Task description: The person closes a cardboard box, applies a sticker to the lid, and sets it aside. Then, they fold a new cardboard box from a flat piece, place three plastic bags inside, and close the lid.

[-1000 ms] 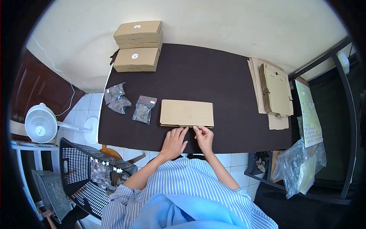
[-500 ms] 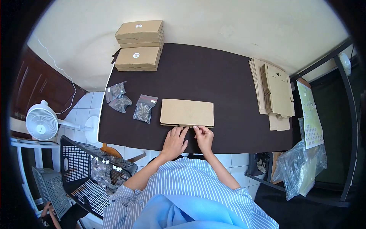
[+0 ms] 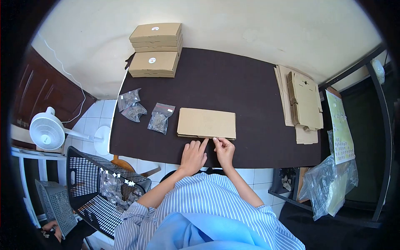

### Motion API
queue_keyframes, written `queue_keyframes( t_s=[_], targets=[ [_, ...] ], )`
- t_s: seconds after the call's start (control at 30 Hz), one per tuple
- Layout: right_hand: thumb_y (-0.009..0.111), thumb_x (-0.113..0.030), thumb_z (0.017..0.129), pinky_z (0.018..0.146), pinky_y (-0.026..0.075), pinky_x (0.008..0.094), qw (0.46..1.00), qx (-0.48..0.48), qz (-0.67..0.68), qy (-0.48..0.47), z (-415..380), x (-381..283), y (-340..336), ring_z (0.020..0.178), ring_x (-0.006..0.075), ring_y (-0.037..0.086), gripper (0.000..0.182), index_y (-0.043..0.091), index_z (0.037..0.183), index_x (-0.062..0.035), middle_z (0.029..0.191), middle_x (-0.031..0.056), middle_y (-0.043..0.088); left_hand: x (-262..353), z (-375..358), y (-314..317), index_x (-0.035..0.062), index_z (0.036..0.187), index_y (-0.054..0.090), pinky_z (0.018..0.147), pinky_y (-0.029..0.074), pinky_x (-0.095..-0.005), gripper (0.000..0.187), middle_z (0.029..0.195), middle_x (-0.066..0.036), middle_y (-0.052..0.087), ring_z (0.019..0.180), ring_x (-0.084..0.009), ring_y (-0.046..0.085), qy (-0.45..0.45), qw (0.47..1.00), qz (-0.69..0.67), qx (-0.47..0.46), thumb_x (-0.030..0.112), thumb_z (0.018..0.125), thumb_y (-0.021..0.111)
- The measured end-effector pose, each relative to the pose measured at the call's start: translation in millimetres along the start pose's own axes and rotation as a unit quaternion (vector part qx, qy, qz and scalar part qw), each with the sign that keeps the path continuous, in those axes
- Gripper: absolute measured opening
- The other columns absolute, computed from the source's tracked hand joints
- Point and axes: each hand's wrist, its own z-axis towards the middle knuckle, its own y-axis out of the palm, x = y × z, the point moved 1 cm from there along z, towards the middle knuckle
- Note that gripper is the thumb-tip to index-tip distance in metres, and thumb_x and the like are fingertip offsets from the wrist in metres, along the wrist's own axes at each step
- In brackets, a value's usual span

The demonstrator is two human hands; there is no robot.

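Observation:
A closed brown cardboard box (image 3: 206, 123), without a sticker on its top, lies on the dark tabletop in front of me. My left hand (image 3: 193, 158) is at the box's near edge, fingers slightly apart, with the index fingertip touching the front flap. Beside it, my right hand (image 3: 224, 153) pinches at the same front edge, thumb and index finger together on the flap. To the left of the box is a clear zip bag (image 3: 161, 118) with a dark spiral coil inside. Two more such bags (image 3: 131, 105) overlap farther left.
Stickered boxes (image 3: 154, 64) are stacked at the back left. Flat cardboard pieces (image 3: 306, 100) lie at the right. A black crate (image 3: 93, 187) and a white fan (image 3: 47, 130) stand left of the table. Another person's hand (image 3: 52, 227) shows at the lower left.
My left fingers have drawn slightly closer to the middle of the box's front edge. The whole view has shifted a little. At the lower left, the other person's hand has moved.

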Motion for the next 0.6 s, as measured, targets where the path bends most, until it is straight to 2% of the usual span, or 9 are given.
queue_keyframes(
  t_s=[0.5, 0.6],
  targets=[
    [0.065, -0.012, 0.084, 0.043, 0.035, 0.0200, 1.000, 0.016, 0.001, -0.007, -2.4, -5.2, 3.1, 0.046, 0.0019, 0.044, 0.016, 0.067, 0.079, 0.0031, 0.050, -0.0043, 0.047, -1.8, -0.5, -1.3, 0.0027, 0.127, 0.043, 0.074, 0.036, -0.0376, 0.062, 0.089, -0.011, 0.049, 0.087, -0.0261, 0.047, -0.008, 1.000, -0.016, -0.005, 0.018, 0.071, 0.065],
    [0.065, -0.013, 0.084, 0.043, 0.035, 0.0201, 1.000, 0.022, -0.006, -0.012, -3.7, -9.1, 3.5, 0.046, 0.0019, 0.044, 0.017, 0.067, 0.079, 0.0032, 0.049, -0.0042, 0.047, -2.2, -1.0, -1.0, 0.0023, 0.129, 0.043, 0.070, 0.035, -0.0364, 0.063, 0.087, -0.010, 0.048, 0.085, -0.0243, 0.046, 0.004, 1.000, -0.011, 0.008, 0.017, 0.072, 0.064]
  ],
)
